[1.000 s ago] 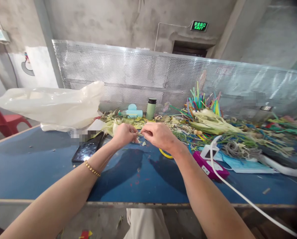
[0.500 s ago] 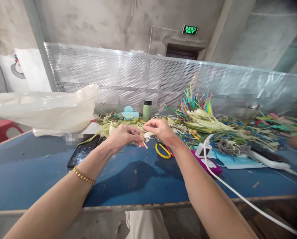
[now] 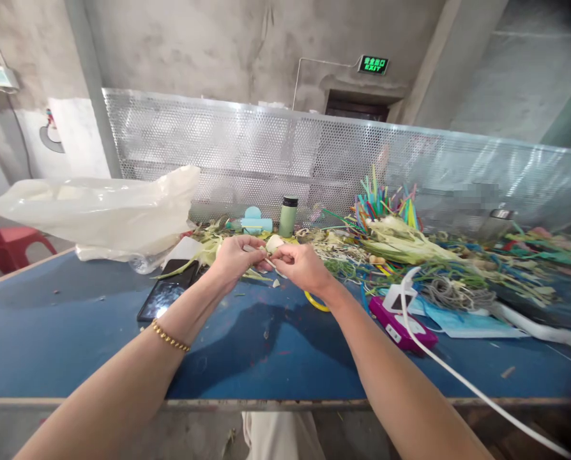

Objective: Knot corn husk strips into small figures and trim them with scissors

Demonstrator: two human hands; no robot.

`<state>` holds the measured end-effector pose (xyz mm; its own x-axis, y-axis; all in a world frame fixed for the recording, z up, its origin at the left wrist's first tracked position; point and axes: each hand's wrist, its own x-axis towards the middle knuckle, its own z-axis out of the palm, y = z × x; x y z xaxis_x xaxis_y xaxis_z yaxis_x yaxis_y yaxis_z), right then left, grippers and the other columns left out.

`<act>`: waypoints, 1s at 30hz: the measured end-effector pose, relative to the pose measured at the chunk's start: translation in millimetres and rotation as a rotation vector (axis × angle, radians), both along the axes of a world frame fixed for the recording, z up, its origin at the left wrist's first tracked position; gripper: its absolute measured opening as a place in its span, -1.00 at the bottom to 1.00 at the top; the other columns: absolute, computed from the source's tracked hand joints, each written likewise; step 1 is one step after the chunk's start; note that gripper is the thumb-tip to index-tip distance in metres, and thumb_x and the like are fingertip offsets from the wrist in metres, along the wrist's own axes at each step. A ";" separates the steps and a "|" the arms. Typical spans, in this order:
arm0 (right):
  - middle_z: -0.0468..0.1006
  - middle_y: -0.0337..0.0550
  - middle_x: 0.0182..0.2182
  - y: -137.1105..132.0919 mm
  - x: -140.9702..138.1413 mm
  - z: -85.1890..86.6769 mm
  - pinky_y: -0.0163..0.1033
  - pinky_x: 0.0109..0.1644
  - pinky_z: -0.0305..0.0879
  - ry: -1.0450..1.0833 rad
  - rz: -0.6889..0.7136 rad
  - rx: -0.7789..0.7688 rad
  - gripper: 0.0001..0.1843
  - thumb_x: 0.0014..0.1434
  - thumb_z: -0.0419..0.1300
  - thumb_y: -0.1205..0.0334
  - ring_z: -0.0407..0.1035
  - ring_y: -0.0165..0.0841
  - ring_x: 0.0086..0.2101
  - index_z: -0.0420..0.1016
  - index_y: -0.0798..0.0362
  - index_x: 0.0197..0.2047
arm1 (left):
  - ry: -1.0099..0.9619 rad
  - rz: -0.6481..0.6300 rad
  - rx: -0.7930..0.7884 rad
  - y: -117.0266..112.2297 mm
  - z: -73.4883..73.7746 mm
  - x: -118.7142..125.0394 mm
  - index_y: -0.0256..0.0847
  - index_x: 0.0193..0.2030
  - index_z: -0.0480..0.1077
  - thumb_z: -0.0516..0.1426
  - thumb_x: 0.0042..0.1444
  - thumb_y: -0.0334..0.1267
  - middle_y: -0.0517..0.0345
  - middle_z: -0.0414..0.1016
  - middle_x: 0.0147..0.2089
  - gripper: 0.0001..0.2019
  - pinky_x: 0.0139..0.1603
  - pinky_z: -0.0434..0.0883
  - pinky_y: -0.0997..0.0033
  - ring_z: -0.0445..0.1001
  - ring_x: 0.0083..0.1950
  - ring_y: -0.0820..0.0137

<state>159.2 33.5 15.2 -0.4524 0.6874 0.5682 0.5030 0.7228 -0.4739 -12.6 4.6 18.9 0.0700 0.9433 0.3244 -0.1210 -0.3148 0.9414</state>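
My left hand [image 3: 237,259] is closed in a pinch on a thin, pale strip [image 3: 267,260] that looks like a piece of husk. Close against it, my right hand [image 3: 299,267] pinches the same small work with thumb and forefinger. A wider cream-coloured piece [image 3: 274,242] shows just above the fingertips; I cannot tell whether it is joined to the strip. Yellow-handled scissors [image 3: 317,302] lie partly hidden under my right wrist. Pale scraps [image 3: 276,283] lie on the blue table below the hands.
A phone [image 3: 168,291] lies beside my left forearm, near a large plastic bag [image 3: 103,214]. Behind the hands stands a green bottle [image 3: 288,217]. Husks [image 3: 400,239] and coloured strips heap up right. A purple power strip [image 3: 400,329] with a white cable [image 3: 458,377] borders my right arm.
My right hand has come down and closer to my left, its fingers now at the strip. It covers more of the scissors. The view has shifted slightly left.
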 end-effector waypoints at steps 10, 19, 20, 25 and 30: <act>0.50 -0.13 -0.48 -20.2 -3.7 9.8 -0.25 -0.37 -0.04 -0.373 -0.142 0.388 -0.79 0.24 0.05 0.36 0.24 -0.40 -0.48 0.49 0.09 -0.34 | -0.012 0.098 0.001 -1.0 3.2 0.7 -0.30 -0.56 0.44 0.26 -0.14 -0.39 0.10 0.53 -0.60 -0.91 -0.39 0.39 0.44 0.50 -0.53 0.41; 0.47 -0.15 -0.51 -36.1 -4.2 20.4 -0.23 -0.41 -0.12 -0.522 -0.156 0.464 -0.78 0.25 0.04 0.40 0.21 -0.39 -0.50 0.44 0.09 -0.40 | 0.138 0.211 0.055 2.2 -1.5 0.9 -0.28 -0.53 0.48 0.23 -0.13 -0.37 0.13 0.53 -0.61 -0.96 -0.44 0.36 0.47 0.46 -0.54 0.41; 0.46 -0.16 -0.51 -36.5 -4.1 20.6 -0.23 -0.41 -0.11 -0.513 -0.145 0.479 -0.77 0.26 0.04 0.40 0.21 -0.40 -0.50 0.43 0.09 -0.41 | 0.193 0.237 0.075 2.6 -1.9 0.2 -0.28 -0.51 0.50 0.22 -0.13 -0.37 0.14 0.54 -0.60 -0.97 -0.45 0.36 0.47 0.47 -0.52 0.40; 0.45 -0.15 -0.46 -32.9 0.1 22.7 -0.26 -0.35 0.01 -0.411 -0.088 0.572 -0.70 0.33 0.04 0.32 0.26 -0.40 -0.42 0.50 0.11 -0.39 | 0.533 0.287 0.227 -1.8 -4.3 1.7 -0.26 -0.45 0.55 0.15 -0.04 -0.37 0.15 0.57 -0.55 -0.87 -0.43 0.34 0.50 0.51 -0.45 0.39; 0.47 -0.18 -0.46 -16.6 13.5 24.5 -0.29 -0.34 0.09 -0.142 0.036 0.376 -0.77 0.27 0.16 0.25 0.28 -0.43 -0.42 0.60 0.09 -0.36 | 0.574 0.045 0.241 -9.6 -4.9 7.5 -0.26 -0.50 0.52 0.15 -0.04 -0.43 0.15 0.56 -0.55 -0.88 -0.46 0.33 0.51 0.47 -0.51 0.43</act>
